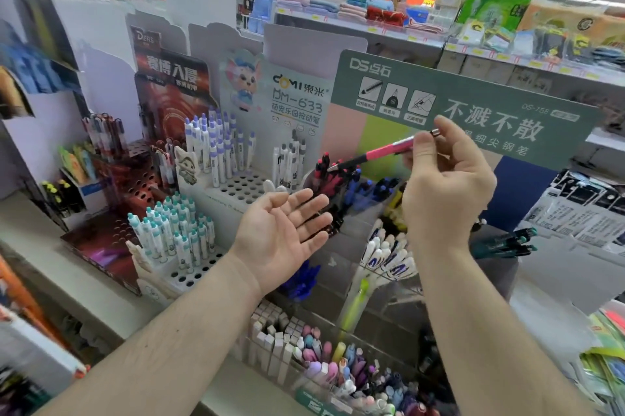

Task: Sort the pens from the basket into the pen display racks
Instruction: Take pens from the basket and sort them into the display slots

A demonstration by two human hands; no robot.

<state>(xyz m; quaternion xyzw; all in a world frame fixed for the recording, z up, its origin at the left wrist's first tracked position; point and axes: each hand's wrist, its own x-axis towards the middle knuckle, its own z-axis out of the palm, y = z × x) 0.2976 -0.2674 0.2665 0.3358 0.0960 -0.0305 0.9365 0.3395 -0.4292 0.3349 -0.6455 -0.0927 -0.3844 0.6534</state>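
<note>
1 pink pen (378, 152) was pinched in the right hand (446, 175), tip aimed at the red pens (329, 175) in the rack. Left hand (284, 229) lay palm-up, fingers spread, empty. Step: placing. Next likely needs matching its colour group. Basket unseen.

Both forearms reach up and forward from the lower edge of the view, bare to the wrists. The left hand (284, 229) is turned palm up, its fingers straight and slightly spread, thumb out to the side, holding nothing. The right hand (446, 175) is raised higher and to the right of the left hand, its back toward the camera, wrist bent a little. Its thumb and fingertips (421, 141) pinch a pink pen (378, 157) near its rear end; the pen's tip slants down toward the left, above the left hand's fingers.
</note>
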